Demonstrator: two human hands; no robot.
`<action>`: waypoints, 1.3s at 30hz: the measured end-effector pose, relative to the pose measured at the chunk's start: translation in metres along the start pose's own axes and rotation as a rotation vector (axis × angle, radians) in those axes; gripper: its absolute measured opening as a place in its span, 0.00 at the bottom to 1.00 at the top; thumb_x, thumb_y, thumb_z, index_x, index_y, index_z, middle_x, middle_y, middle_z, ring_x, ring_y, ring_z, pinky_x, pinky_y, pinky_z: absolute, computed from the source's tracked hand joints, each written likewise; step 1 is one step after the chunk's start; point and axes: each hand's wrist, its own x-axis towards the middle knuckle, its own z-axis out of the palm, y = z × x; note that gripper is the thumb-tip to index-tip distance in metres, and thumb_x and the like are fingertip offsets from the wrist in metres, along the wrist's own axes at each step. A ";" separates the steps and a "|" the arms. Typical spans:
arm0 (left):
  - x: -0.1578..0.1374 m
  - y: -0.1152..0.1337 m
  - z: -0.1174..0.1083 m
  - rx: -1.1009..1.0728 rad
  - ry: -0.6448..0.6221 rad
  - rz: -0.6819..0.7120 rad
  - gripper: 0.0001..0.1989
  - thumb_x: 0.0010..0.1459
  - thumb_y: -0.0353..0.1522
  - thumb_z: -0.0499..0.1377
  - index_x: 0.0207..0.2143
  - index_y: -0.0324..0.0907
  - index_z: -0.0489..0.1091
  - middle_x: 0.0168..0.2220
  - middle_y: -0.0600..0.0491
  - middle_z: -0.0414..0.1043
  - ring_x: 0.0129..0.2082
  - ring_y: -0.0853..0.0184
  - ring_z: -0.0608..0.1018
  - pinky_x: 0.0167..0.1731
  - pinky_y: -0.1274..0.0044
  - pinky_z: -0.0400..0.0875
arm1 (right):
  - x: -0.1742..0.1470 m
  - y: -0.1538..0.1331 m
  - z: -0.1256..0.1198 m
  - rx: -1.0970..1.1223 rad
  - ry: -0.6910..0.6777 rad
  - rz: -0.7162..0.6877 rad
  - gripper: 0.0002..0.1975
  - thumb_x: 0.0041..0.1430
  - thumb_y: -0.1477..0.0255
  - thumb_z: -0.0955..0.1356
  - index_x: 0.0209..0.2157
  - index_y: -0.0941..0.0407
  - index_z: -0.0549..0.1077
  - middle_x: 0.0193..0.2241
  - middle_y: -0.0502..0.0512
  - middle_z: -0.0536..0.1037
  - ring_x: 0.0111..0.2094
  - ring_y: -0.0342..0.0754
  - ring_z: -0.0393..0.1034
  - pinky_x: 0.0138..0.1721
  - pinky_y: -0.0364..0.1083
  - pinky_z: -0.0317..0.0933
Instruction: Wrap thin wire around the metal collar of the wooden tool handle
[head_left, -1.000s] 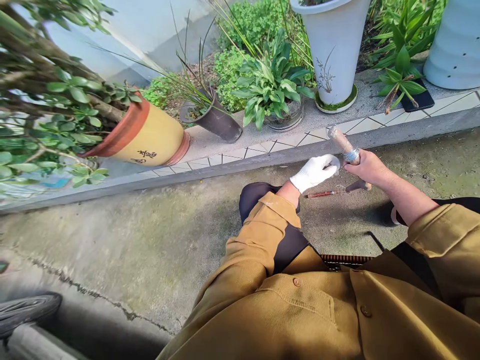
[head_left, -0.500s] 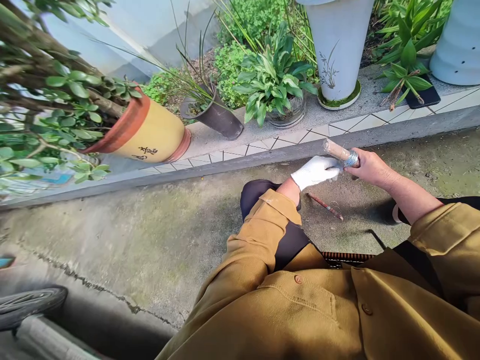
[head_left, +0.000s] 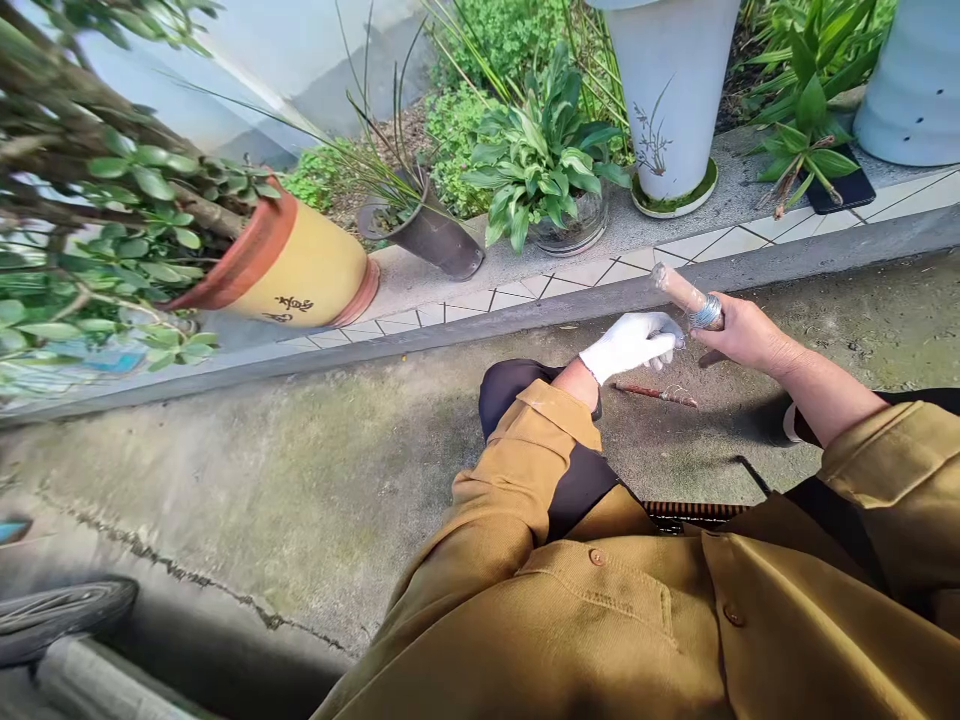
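By the right grip (head_left: 744,333) a wire-wound stick (head_left: 679,290) is clasped; the left grip (head_left: 634,342) is curled, contents unclear; the flowerpot (head_left: 326,265) is inscribed in Chinese.

1 head view, forward and down

A pale brown cylindrical rod (head_left: 679,290), its far end blunt and glossy, sits in the grip of the bare right hand (head_left: 742,335). It slants – far-left end free, near-right end hidden by the fingers. Silvery wire (head_left: 706,312) is wound around it in close turns just beside the grip. A thin reddish stick (head_left: 651,391) lies on the concrete ground (head_left: 660,450), nearer than the rod – running left to right, with fine loose strands at its right end.
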 end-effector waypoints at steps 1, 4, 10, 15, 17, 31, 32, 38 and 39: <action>0.000 -0.001 0.000 0.001 0.009 0.024 0.10 0.63 0.28 0.54 0.44 0.37 0.72 0.29 0.54 0.77 0.24 0.74 0.79 0.24 0.83 0.71 | 0.000 -0.001 -0.001 0.078 -0.055 0.032 0.09 0.48 0.70 0.73 0.30 0.53 0.69 0.23 0.49 0.76 0.26 0.49 0.71 0.30 0.46 0.64; 0.000 -0.003 0.000 -0.007 0.072 0.092 0.11 0.61 0.27 0.55 0.45 0.37 0.72 0.29 0.55 0.76 0.26 0.74 0.79 0.28 0.82 0.74 | 0.001 -0.005 -0.004 0.306 -0.201 0.126 0.10 0.45 0.71 0.75 0.30 0.54 0.71 0.23 0.50 0.78 0.26 0.49 0.73 0.33 0.48 0.68; 0.001 -0.008 0.003 0.015 0.223 0.211 0.09 0.61 0.32 0.58 0.43 0.39 0.74 0.33 0.56 0.76 0.25 0.77 0.76 0.31 0.81 0.71 | 0.001 -0.009 0.005 0.710 -0.187 0.306 0.16 0.40 0.75 0.79 0.28 0.54 0.70 0.24 0.49 0.76 0.24 0.44 0.70 0.28 0.45 0.68; 0.003 -0.004 0.009 0.092 0.369 0.103 0.08 0.62 0.32 0.58 0.42 0.40 0.73 0.28 0.58 0.74 0.24 0.76 0.76 0.30 0.82 0.69 | 0.000 -0.008 0.015 0.677 -0.071 0.353 0.16 0.42 0.77 0.78 0.28 0.54 0.68 0.22 0.47 0.74 0.23 0.43 0.69 0.28 0.44 0.66; 0.004 -0.001 0.011 0.108 0.396 0.039 0.08 0.62 0.32 0.57 0.42 0.41 0.72 0.28 0.58 0.75 0.24 0.76 0.77 0.30 0.82 0.69 | 0.000 -0.007 0.017 0.583 0.008 0.322 0.15 0.43 0.76 0.77 0.28 0.54 0.68 0.21 0.46 0.73 0.23 0.43 0.69 0.29 0.45 0.65; 0.004 0.010 0.014 -0.065 0.389 -0.079 0.06 0.63 0.29 0.56 0.42 0.39 0.70 0.25 0.59 0.73 0.20 0.77 0.75 0.26 0.84 0.69 | 0.003 -0.004 0.014 0.238 0.160 0.137 0.10 0.45 0.67 0.72 0.30 0.53 0.69 0.24 0.50 0.76 0.28 0.50 0.71 0.36 0.51 0.68; 0.005 0.009 0.013 -0.020 0.384 -0.063 0.06 0.63 0.29 0.56 0.42 0.39 0.70 0.24 0.59 0.72 0.19 0.76 0.74 0.26 0.83 0.69 | 0.003 -0.003 0.014 0.210 0.171 0.101 0.10 0.45 0.67 0.72 0.30 0.53 0.69 0.25 0.50 0.76 0.29 0.50 0.71 0.36 0.51 0.68; 0.005 0.009 0.007 0.232 0.360 -0.030 0.11 0.64 0.31 0.53 0.44 0.39 0.73 0.22 0.57 0.73 0.23 0.71 0.76 0.29 0.80 0.70 | 0.001 0.002 0.017 0.077 0.190 0.042 0.09 0.46 0.66 0.70 0.31 0.53 0.70 0.26 0.50 0.75 0.30 0.51 0.69 0.38 0.52 0.68; 0.005 0.010 0.007 0.324 0.353 -0.015 0.11 0.64 0.31 0.54 0.44 0.39 0.74 0.25 0.55 0.75 0.26 0.69 0.78 0.32 0.79 0.70 | 0.001 0.002 0.017 0.071 0.188 0.035 0.08 0.47 0.66 0.70 0.31 0.53 0.71 0.26 0.51 0.76 0.30 0.51 0.69 0.38 0.52 0.67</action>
